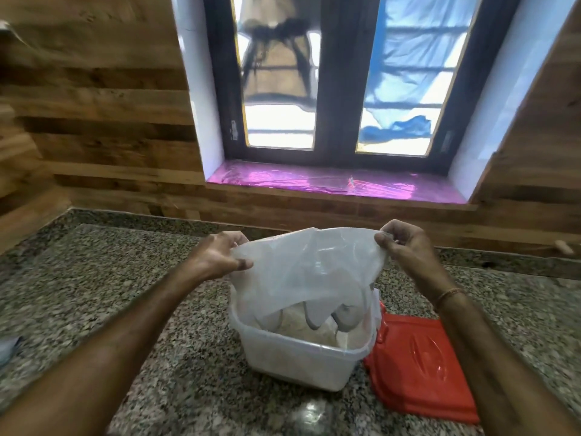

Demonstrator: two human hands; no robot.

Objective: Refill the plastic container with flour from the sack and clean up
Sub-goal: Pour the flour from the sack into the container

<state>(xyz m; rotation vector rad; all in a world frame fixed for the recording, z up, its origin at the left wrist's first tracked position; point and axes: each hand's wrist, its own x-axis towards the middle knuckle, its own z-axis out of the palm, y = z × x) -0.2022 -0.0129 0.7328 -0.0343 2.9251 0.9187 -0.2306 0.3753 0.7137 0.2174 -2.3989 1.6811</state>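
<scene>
A clear plastic container point(298, 360) stands on the granite counter point(103, 278) with flour point(309, 330) inside it. Above it hangs a translucent white plastic sack point(301, 272), its lower end dipping into the container. My left hand point(220, 254) pinches the sack's upper left corner. My right hand point(405, 243) pinches its upper right corner, and the top edge is stretched between the two. The container's red lid point(421, 369) lies flat on the counter just right of it.
A wood-panelled wall point(110, 146) rises behind the counter, with a dark-framed window point(339, 89) and a purple-filmed sill point(333, 182). A grey object point(9, 347) shows at the left edge. A small light thing point(564, 247) sits at the far right.
</scene>
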